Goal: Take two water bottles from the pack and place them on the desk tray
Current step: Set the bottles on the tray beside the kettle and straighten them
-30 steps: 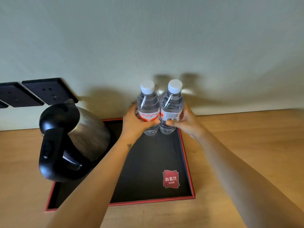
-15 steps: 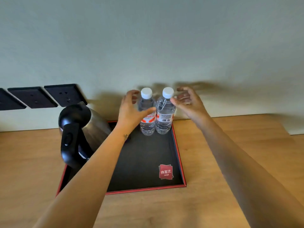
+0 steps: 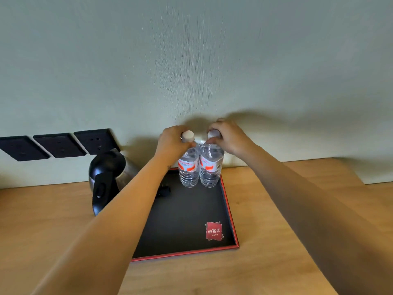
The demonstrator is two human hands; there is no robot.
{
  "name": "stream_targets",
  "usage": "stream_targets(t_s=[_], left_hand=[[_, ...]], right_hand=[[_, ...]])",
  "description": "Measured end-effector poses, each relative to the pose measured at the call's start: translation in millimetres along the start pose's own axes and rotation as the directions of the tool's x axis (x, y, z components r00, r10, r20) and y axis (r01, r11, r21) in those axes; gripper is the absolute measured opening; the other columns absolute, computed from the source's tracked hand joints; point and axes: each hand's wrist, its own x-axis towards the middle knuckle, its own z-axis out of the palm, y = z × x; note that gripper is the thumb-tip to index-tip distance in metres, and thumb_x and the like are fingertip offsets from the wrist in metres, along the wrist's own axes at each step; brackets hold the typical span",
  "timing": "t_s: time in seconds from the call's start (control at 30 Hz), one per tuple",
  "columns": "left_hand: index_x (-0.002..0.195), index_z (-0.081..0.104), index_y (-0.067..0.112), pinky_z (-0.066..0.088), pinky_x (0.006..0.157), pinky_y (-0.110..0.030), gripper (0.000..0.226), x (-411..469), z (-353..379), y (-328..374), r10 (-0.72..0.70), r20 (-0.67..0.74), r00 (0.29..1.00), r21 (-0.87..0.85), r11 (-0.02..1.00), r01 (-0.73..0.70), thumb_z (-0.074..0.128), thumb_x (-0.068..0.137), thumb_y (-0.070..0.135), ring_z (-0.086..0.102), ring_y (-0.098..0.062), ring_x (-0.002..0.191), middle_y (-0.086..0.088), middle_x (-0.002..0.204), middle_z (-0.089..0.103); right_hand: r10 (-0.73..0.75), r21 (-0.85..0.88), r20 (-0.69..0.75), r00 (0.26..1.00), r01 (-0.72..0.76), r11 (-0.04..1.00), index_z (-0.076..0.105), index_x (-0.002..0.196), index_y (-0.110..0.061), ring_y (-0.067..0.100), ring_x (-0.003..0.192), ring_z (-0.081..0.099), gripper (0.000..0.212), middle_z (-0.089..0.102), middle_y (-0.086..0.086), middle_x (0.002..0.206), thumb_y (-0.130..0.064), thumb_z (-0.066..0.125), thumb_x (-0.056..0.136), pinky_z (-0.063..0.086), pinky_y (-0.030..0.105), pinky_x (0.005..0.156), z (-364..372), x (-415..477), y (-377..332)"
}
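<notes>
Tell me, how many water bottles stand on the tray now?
2. The left bottle and the right bottle stand upright side by side at the tray's far right corner, under the left hand and the right hand. None seems hidden.

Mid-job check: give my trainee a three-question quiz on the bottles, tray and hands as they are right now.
1. True or false: both bottles lie flat on the wooden desk.
2. Where on the tray do the bottles stand? A) near-left corner B) far-right corner C) on the red logo
3. Fill in: each hand grips its bottle at the ____.

Key
1. False: the left bottle and right bottle stand upright on the tray, side by side.
2. B, across the tray from the kettle.
3. Cap: the left hand and right hand each close around one.
</notes>
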Motion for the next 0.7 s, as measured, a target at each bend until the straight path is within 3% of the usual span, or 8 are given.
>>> stream_targets(t_s=[0.13, 0.27, 0.33, 0.47, 0.57, 0.7], left_hand=[[0.096, 0.066, 0.011, 0.046, 0.072, -0.032, 0.030, 2, -2, -3, 0.027, 0.001, 1.000, -0.007, 1.000, -0.027, 0.075, 0.067, 0.013, 0.062, -0.028, 0.081, -0.013, 0.090, 0.070], [0.099, 0.066, 0.012, 0.049, 0.081, -0.036, 0.032, 2, -4, -6, 0.058, 0.049, 0.997, -0.033, 0.998, -0.056, 0.073, 0.068, 0.007, 0.062, -0.029, 0.088, -0.013, 0.095, 0.071], [0.101, 0.065, 0.011, 0.048, 0.086, -0.036, 0.033, 2, -6, -7, 0.090, 0.103, 0.991, -0.062, 0.994, -0.084, 0.069, 0.070, 0.000, 0.061, -0.028, 0.094, -0.014, 0.101, 0.070], [0.104, 0.062, 0.010, 0.047, 0.095, -0.043, 0.037, 3, -14, -10, 0.156, 0.249, 0.956, -0.088, 0.986, -0.138, 0.060, 0.073, -0.010, 0.056, -0.030, 0.106, -0.014, 0.112, 0.064], [0.110, 0.059, 0.015, 0.043, 0.089, -0.033, 0.038, 6, -17, -10, 0.177, 0.262, 0.949, -0.006, 0.983, -0.182, 0.069, 0.074, 0.008, 0.055, -0.025, 0.103, -0.009, 0.112, 0.060], [0.108, 0.059, 0.013, 0.036, 0.073, -0.024, 0.046, 6, -13, -5, 0.114, 0.064, 0.991, 0.069, 0.991, -0.118, 0.075, 0.070, 0.034, 0.048, -0.014, 0.083, -0.003, 0.096, 0.050]], right_hand=[[-0.075, 0.014, 0.092, 0.993, 0.074, 0.997, 0.064, 0.101, -0.003, 0.033, 0.101, 0.055, 0.026, 0.060, 0.019, 0.108, -0.002, 0.067, 0.075, 0.040, 0.034, 0.084, -2, 0, -2], [-0.091, 0.048, 0.089, 0.992, 0.087, 0.995, 0.065, 0.100, -0.002, 0.031, 0.102, 0.056, 0.030, 0.062, 0.019, 0.107, 0.011, 0.062, 0.073, 0.037, 0.026, 0.081, -2, 0, 0], [-0.091, 0.053, 0.081, 0.993, 0.087, 0.995, 0.065, 0.100, -0.003, 0.029, 0.102, 0.056, 0.031, 0.063, 0.018, 0.108, 0.012, 0.062, 0.073, 0.032, 0.018, 0.076, -1, 0, 3], [-0.082, 0.061, 0.081, 0.993, 0.077, 0.995, 0.064, 0.103, -0.005, 0.029, 0.105, 0.055, 0.030, 0.063, 0.016, 0.111, 0.007, 0.063, 0.075, 0.033, 0.022, 0.081, -1, 1, 3], [-0.079, 0.030, 0.082, 0.993, 0.077, 0.997, 0.060, 0.110, -0.007, 0.030, 0.105, 0.055, 0.034, 0.061, 0.017, 0.114, -0.007, 0.067, 0.077, 0.033, 0.023, 0.078, -2, 0, 1], [0.014, -0.050, -0.004, 1.000, -0.014, 0.999, 0.055, 0.111, -0.006, 0.033, 0.102, 0.055, 0.045, 0.057, 0.019, 0.113, -0.028, 0.071, 0.075, 0.041, 0.034, 0.078, 1, -2, -3]])
